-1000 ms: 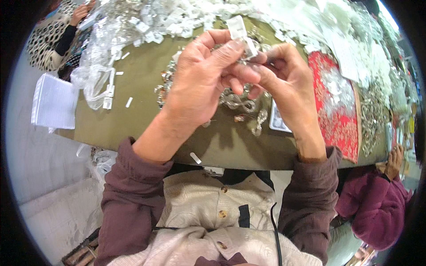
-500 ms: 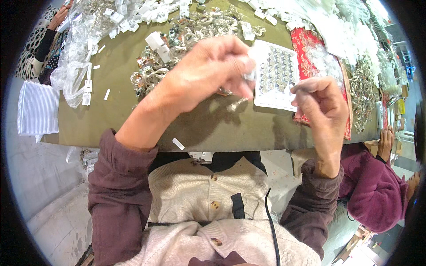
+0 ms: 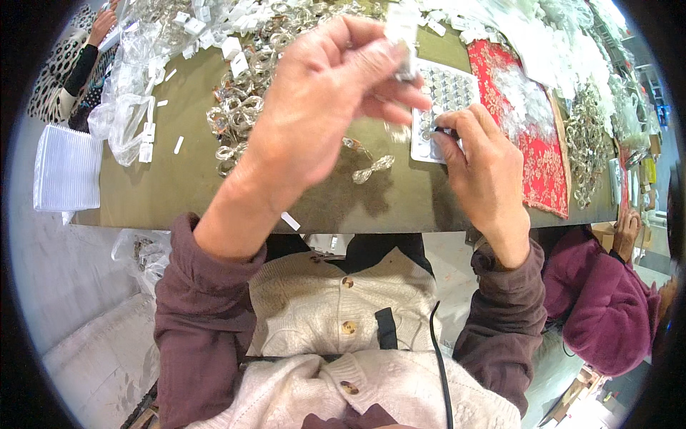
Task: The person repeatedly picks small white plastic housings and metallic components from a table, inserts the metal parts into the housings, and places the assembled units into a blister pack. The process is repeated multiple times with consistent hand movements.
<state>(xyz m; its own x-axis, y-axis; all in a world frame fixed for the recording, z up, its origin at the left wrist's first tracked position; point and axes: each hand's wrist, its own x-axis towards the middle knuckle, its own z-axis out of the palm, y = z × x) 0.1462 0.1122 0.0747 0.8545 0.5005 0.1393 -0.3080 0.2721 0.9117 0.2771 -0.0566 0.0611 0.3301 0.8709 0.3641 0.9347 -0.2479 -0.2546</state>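
My left hand [image 3: 332, 86] is raised over the table, thumb and fingers pinching a small white plastic case [image 3: 402, 32], slightly blurred. Just right of it lies a white tray [image 3: 427, 151] with rows of round silver button cells [image 3: 451, 87]. Above the tray's lower right part, my right hand [image 3: 480, 157] is closed in a pinch. A small dark thing [image 3: 447, 132] shows at its fingertips, too little of it visible to name. Below the left hand, a bundle of thin clear wire [image 3: 373, 169] rests on the green table [image 3: 321, 207].
Coiled wire bundles [image 3: 239, 118] pile up behind my left hand. White plastic cases [image 3: 232, 50] and clear bags [image 3: 118, 114] lie around. At right is a red patterned cloth [image 3: 547, 175]. Ridged white sheets [image 3: 68, 168] stand far left. A co-worker's maroon sleeve [image 3: 607, 307] is near right.
My left hand has risen, bringing the white case up and uncovering the wire bundle. My right hand has moved left, from the tray's right edge to over its lower part.
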